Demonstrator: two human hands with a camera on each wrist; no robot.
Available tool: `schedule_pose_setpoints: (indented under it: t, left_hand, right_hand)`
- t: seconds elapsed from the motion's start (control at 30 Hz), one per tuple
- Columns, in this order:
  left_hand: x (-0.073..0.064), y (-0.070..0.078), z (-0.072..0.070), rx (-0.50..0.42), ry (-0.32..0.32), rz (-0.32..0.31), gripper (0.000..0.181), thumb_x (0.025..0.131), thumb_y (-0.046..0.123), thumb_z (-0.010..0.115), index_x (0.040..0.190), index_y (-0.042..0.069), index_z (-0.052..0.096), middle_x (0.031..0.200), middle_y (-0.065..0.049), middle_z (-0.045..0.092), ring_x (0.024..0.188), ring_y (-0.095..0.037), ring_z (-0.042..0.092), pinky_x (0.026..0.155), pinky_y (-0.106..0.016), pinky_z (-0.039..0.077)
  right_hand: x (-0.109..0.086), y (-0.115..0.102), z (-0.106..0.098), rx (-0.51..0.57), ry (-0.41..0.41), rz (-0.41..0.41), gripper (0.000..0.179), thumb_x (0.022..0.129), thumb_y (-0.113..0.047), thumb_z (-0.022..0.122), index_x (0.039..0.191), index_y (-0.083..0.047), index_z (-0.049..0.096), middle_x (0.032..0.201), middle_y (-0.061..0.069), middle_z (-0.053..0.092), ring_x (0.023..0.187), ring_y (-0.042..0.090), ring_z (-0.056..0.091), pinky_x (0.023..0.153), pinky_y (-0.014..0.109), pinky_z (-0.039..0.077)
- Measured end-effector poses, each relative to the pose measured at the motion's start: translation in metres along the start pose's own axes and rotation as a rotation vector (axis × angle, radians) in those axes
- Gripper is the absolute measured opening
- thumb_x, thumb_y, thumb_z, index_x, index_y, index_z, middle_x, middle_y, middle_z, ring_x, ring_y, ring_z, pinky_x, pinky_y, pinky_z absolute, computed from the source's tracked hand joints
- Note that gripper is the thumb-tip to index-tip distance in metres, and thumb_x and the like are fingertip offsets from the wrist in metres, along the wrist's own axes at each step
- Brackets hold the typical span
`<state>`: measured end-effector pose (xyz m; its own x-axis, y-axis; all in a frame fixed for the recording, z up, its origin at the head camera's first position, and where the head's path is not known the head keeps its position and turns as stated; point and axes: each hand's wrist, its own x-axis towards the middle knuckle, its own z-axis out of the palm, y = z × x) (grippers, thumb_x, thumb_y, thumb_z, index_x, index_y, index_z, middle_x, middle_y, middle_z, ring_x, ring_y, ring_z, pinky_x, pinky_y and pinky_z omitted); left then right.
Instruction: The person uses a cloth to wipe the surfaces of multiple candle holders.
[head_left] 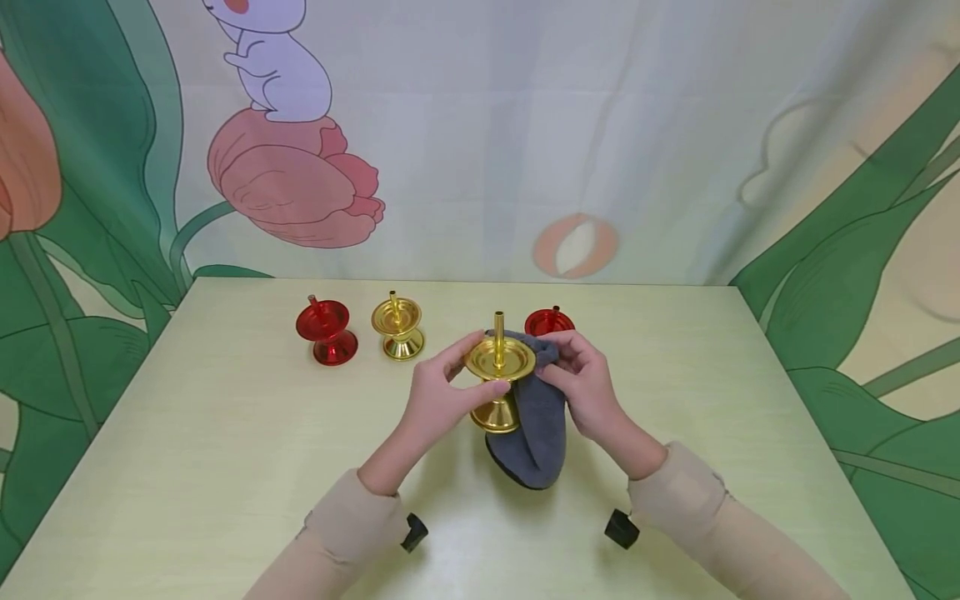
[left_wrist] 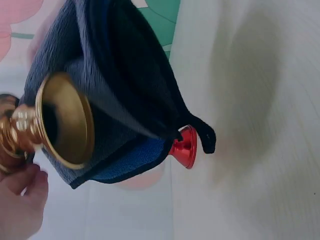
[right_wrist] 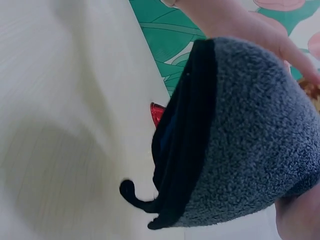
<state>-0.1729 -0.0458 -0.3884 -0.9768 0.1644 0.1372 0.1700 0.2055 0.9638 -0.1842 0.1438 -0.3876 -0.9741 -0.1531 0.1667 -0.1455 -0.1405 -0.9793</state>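
Observation:
My left hand [head_left: 442, 396] grips a gold candle holder [head_left: 497, 415] above the table, thumb and fingers at its dish. A thin tube stands up from the middle of that dish. Beside and behind the holder, my right hand [head_left: 588, 383] pinches a grey towel [head_left: 543, 417], which hangs down in folds. In the left wrist view the holder's hollow foot [left_wrist: 75, 122] shows in front of the cloth. The right wrist view has the towel's fuzzy side [right_wrist: 250, 130] covering most of the holder; its dark edging carries a small hanging loop [right_wrist: 130, 192].
At the table's back left stand a red candle holder [head_left: 330, 333] and a smaller gold candle holder [head_left: 400, 329]. Another red candle holder [head_left: 543, 323] is partly hidden behind the towel and right hand. A printed curtain [head_left: 465, 150] hangs beyond the pale table [head_left: 225, 467].

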Motion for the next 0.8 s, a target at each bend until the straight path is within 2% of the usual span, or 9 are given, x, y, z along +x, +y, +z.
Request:
schedule_pose_setpoints:
  t: [0.13,0.23,0.4,0.6,0.7,0.8]
  left_hand:
    - [0.003,-0.002,-0.005,-0.107,-0.115,0.02,0.067,0.069,0.03,0.075,0.127,0.01,0.048,0.128,-0.004,0.051,0.12,-0.014,0.046,0.1,-0.034,0.036]
    - [0.004,-0.003,-0.007,-0.159,-0.188,0.032,0.07,0.068,0.033,0.074,0.128,0.008,0.047,0.13,-0.008,0.049,0.121,-0.017,0.045,0.101,-0.035,0.035]
    - [0.004,0.0,-0.007,-0.175,-0.252,0.055,0.072,0.067,0.03,0.076,0.128,0.006,0.046,0.132,-0.011,0.046,0.121,-0.018,0.045,0.101,-0.035,0.035]
    - [0.007,0.001,-0.009,-0.168,-0.241,0.089,0.071,0.068,0.029,0.075,0.128,0.005,0.046,0.131,-0.01,0.047,0.122,-0.018,0.044,0.102,-0.036,0.034]
    - [0.011,-0.001,-0.01,-0.152,-0.204,0.092,0.071,0.069,0.029,0.075,0.129,0.006,0.046,0.132,-0.008,0.046,0.123,-0.017,0.043,0.102,-0.036,0.033]
    - [0.017,-0.005,-0.011,-0.1,-0.146,0.068,0.07,0.069,0.026,0.075,0.13,0.01,0.045,0.133,-0.003,0.046,0.125,-0.013,0.04,0.103,-0.034,0.033]
  right_hand:
    - [0.002,0.0,-0.005,0.067,-0.069,0.048,0.037,0.076,0.016,0.046,0.094,-0.015,0.056,0.087,-0.005,0.062,0.076,0.007,0.06,0.067,0.02,0.051]
    - [0.003,0.001,-0.008,0.086,-0.109,0.103,0.037,0.078,0.014,0.044,0.096,-0.016,0.057,0.087,-0.004,0.061,0.076,0.008,0.059,0.065,0.022,0.052]
    - [0.005,0.004,-0.013,0.062,-0.14,0.194,0.031,0.082,0.008,0.046,0.097,-0.017,0.056,0.09,-0.004,0.06,0.081,0.009,0.058,0.069,0.023,0.052]
    - [0.005,0.006,-0.02,0.013,-0.123,0.284,0.026,0.083,0.004,0.051,0.098,-0.017,0.054,0.088,-0.006,0.06,0.078,0.007,0.058,0.066,0.02,0.051]
    - [0.004,0.008,-0.026,-0.007,-0.113,0.3,0.027,0.082,0.005,0.051,0.097,-0.018,0.054,0.087,-0.007,0.06,0.076,0.006,0.057,0.064,0.02,0.05]
    - [0.002,0.009,-0.032,-0.032,-0.109,0.304,0.027,0.082,0.004,0.052,0.098,-0.018,0.055,0.087,-0.007,0.06,0.077,0.007,0.057,0.065,0.02,0.05]
